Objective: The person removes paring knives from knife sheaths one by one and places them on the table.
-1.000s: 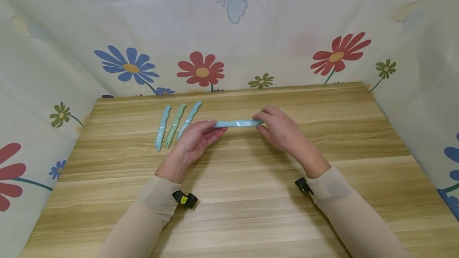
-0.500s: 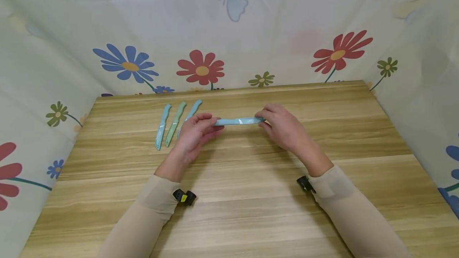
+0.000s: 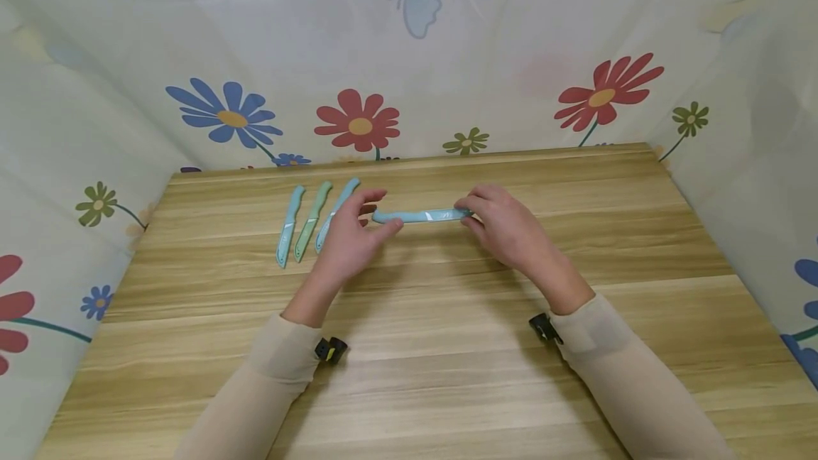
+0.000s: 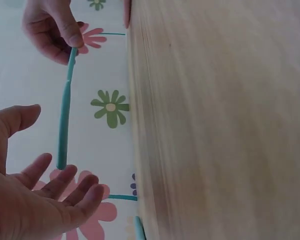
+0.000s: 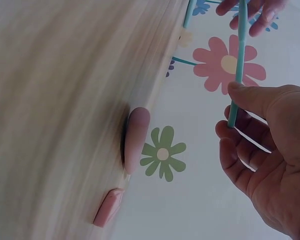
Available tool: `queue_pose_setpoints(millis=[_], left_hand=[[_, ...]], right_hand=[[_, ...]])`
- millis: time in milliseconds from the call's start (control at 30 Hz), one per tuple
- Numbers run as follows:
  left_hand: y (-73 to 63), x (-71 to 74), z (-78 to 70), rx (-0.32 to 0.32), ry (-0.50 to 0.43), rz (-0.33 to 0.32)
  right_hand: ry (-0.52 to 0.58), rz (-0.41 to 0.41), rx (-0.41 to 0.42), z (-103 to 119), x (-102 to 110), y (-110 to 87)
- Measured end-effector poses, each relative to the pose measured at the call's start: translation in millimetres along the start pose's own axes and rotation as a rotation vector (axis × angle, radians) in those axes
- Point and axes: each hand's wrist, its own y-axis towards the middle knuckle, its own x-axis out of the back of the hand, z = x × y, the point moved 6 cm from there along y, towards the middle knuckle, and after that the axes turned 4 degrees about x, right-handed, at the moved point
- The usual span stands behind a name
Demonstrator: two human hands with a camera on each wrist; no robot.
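Note:
A light-blue paring knife [image 3: 418,216] is held level above the table, handle to the left. My right hand [image 3: 505,226] pinches its blade end between thumb and fingers; in the right wrist view the tip pokes out below the thumb [image 5: 250,95]. My left hand [image 3: 354,233] is spread around the handle end, thumb apart from the fingers. In the left wrist view the handle's butt [image 4: 62,162] comes right at the left fingertips, without being gripped. Beside the left hand lie a blue knife [image 3: 350,189], a green knife [image 3: 313,222] and another blue knife [image 3: 290,226].
The wooden table [image 3: 434,375] meets a flower-printed curtain [image 3: 498,55] at its back edge and sides. A rounded pinkish shape [image 5: 137,140] and a smaller pink piece [image 5: 108,207] lie near the table's edge in the right wrist view. Both cuffs carry a small black camera [image 3: 331,350].
My left hand has let go of the knife's handle end and spread its fingers, with the thumb now nearer the camera. The right hand keeps its pinch and has shifted slightly right.

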Motion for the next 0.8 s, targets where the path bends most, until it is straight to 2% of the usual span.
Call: queue_pose_setpoints(millis=[167, 333, 433, 633, 800], left_hand=[[-0.4, -4.5, -7.9, -0.068, 0.224, -0.035], [1.5, -12.7, -17.7, -0.216, 0.461, -0.067], [1.5, -17.3, -24.4, -0.275, 0.589, -0.075], [0.6, -28.8, -33.0, -0.323, 0.804, -0.039], [0.8, -35.7, -34.7, -0.345, 0.876, -0.028]], right_hand=[[-0.002, -0.003, -0.003, 0.8, 0.6, 0.2], [0.003, -0.005, -0.007, 1.0, 1.0, 0.7], [0.007, -0.004, -0.008, 0.7, 0.9, 1.1], [0.005, 0.0, -0.002, 0.8, 0.5, 2.3], [0.003, 0.001, -0.005, 0.1, -0.1, 2.4]])
